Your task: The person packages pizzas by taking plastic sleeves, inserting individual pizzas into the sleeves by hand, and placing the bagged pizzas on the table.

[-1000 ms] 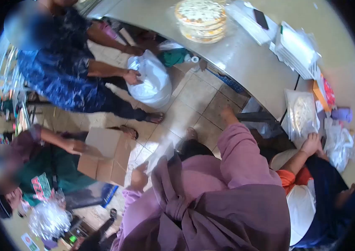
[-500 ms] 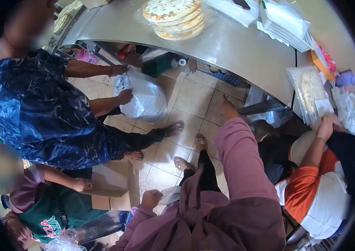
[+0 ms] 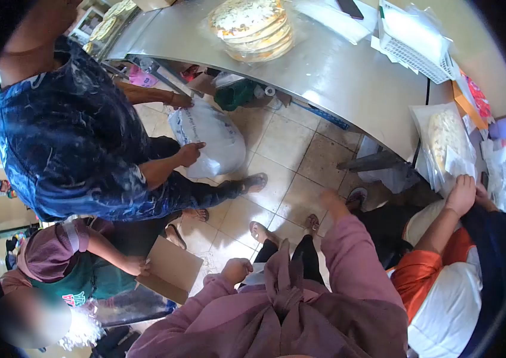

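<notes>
My left hand (image 3: 237, 271) is closed in front of my body, at the lower middle of the view. A pale translucent plastic piece (image 3: 255, 274) shows beside its fingers, partly hidden by my scarf. My right hand (image 3: 333, 203), at the end of a pink sleeve, is stretched forward over the tiled floor. Motion blurs its fingers, and no object shows in it. Beyond it is the edge of a steel table (image 3: 348, 89). On that table sits a stack of wrapped pizzas (image 3: 253, 30).
To the left, a person in dark blue holds a white plastic bag (image 3: 211, 140). Another person below grips a cardboard box (image 3: 172, 268). At right, a person in orange and white handles a bagged pizza (image 3: 445, 140). A white basket (image 3: 417, 56) stands on the table.
My right hand has drawn back toward me from its pointing reach. The person in blue and the white bag have shifted slightly right. The cardboard box has tilted.
</notes>
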